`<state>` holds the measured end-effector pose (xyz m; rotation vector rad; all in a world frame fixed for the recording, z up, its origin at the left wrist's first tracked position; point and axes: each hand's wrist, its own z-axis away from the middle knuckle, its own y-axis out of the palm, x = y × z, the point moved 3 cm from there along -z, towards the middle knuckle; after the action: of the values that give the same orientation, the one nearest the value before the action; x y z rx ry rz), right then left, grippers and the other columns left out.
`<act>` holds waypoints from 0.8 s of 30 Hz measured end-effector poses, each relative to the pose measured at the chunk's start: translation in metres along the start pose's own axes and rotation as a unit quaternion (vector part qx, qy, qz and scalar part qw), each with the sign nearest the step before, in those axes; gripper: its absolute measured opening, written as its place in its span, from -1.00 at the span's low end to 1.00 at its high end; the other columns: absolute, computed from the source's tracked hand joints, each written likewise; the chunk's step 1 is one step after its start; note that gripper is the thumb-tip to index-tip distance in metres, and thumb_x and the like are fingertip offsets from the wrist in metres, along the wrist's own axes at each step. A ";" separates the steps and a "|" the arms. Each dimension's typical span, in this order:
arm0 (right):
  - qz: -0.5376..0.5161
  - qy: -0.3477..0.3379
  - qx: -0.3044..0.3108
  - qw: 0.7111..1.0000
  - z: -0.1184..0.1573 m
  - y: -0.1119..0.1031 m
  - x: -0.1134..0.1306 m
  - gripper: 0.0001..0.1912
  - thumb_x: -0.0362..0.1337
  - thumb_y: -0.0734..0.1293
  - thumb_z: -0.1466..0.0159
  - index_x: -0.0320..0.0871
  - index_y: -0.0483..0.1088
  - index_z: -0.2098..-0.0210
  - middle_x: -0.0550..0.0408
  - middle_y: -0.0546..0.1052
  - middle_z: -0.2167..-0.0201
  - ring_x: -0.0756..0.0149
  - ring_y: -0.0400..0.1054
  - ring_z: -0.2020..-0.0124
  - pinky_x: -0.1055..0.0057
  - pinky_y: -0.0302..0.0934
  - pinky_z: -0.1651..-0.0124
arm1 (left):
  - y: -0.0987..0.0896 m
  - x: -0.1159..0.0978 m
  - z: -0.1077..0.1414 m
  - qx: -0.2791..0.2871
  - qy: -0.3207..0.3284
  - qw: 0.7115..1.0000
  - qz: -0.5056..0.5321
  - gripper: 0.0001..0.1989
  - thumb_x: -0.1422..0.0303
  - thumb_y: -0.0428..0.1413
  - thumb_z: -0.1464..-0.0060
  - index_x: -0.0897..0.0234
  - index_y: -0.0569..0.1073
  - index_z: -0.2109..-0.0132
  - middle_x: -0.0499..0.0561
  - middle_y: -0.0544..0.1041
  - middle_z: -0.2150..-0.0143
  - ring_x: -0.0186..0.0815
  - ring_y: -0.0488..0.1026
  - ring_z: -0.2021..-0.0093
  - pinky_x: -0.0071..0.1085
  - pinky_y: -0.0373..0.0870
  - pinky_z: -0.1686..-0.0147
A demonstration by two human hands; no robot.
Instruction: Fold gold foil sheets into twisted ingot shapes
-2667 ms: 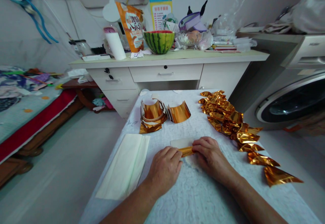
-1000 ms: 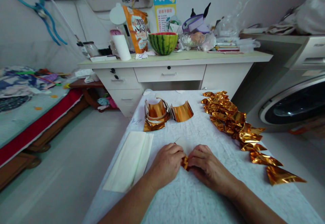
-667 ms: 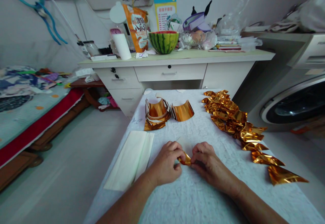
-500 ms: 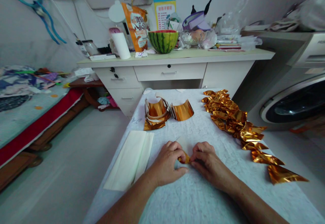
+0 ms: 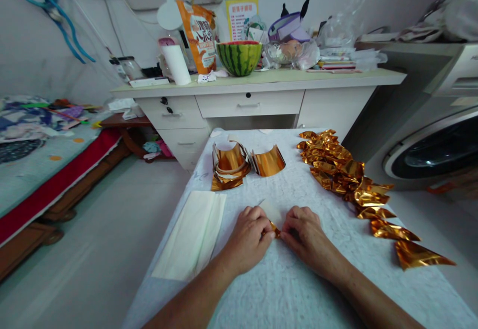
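Observation:
Between my hands, low over the cloth-covered table (image 5: 257, 289), is a small sheet of gold foil paper (image 5: 275, 229), with its pale side (image 5: 271, 210) showing behind. My left hand (image 5: 251, 237) is closed on its left part, thumb against fingers. My right hand (image 5: 303, 234) pinches its right end. The fingers hide most of the sheet. Beyond the hands stand curled stacks of gold foil sheets, a larger one (image 5: 228, 162) and a smaller one (image 5: 271, 162). To the right lies a row of folded gold foil pieces (image 5: 336, 167).
Pale paper sheets (image 5: 186, 234) lie left of my left arm. Behind the table is a white desk (image 5: 254, 101) bearing a watermelon half (image 5: 239, 59) and an orange snack bag (image 5: 198, 38). A washing machine (image 5: 440, 120) stands right, a bed (image 5: 41, 164) left.
My left thumb has closed in toward the fingers over the foil. More of the sheet's pale side shows behind the hands. The stacks and folded pieces have not moved.

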<state>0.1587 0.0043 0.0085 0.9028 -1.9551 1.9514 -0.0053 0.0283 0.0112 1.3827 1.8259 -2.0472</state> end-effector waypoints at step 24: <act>0.021 0.056 -0.014 0.998 -0.001 0.004 -0.001 -0.89 -0.34 0.36 -0.18 -0.11 0.42 0.48 0.06 0.40 0.31 0.16 0.22 0.20 0.19 0.10 0.13 | 0.005 0.000 0.001 -0.031 -0.046 0.998 -0.035 -0.89 0.48 0.11 -0.06 0.25 0.37 0.41 0.00 0.37 0.24 -0.20 0.28 0.14 -0.26 0.22 0.14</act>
<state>0.1566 0.0054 0.0049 0.7334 -1.9478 1.9488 -0.0031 0.0264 0.0076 1.2044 1.9081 -2.0313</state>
